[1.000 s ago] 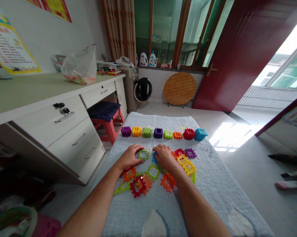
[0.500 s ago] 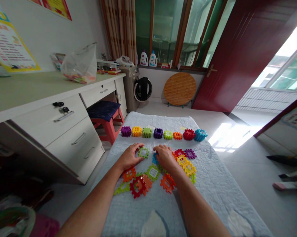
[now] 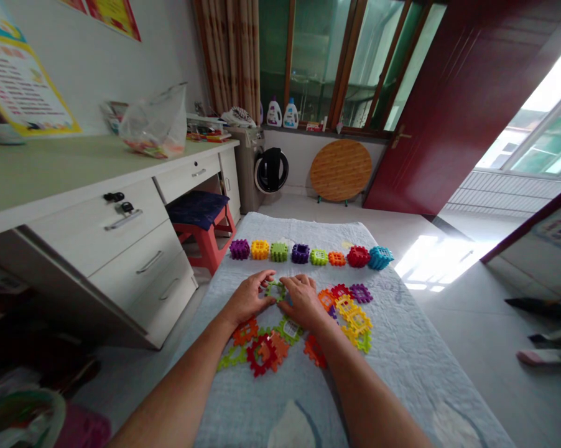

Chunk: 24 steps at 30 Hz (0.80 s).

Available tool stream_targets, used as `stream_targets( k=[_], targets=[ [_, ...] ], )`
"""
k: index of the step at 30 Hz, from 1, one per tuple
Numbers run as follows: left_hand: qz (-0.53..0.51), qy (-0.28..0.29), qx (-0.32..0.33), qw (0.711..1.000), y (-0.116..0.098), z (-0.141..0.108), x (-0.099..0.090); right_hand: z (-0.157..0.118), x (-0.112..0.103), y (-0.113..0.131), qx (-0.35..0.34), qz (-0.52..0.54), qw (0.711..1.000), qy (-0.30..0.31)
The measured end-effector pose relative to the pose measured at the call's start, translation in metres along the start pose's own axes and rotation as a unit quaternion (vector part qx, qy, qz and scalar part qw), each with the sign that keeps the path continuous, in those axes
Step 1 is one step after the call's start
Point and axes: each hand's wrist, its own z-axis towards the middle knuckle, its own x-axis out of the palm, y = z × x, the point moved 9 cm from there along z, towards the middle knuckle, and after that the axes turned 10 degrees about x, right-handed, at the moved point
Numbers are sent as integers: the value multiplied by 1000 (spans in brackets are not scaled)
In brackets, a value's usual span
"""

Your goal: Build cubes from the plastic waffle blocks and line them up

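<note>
Tile (image 3: 275,284): green and hollow-centred, between the two hands.
Left hand (image 3: 246,300): thumb and fingers pinch the tile's left edge.
Right hand (image 3: 303,298): fingertips at its right edge; from my remote seat I can't tell whether they grip it (the back of the hand hides much).
Loose pieces (image 3: 264,354): red, orange, yellow, green and purple, scattered on the pale cloth (image 3: 247,410).
Blocks (image 3: 279,252): I count eight, lined up beyond both hands.
</note>
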Motion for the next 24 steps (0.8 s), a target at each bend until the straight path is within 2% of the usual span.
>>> stream_targets(
  k=[6,10,24],
  targets=[
    [35,-6,26,999,-5,1,-6,0,-4,-7,23,16,999,-29],
    [56,-20,37,998,-5,3,-10,0,-5,-13,33,22,999,-26],
    [103,17,30,994,-5,4,-4,3,1,-6,16,29,999,-13]
  ],
)
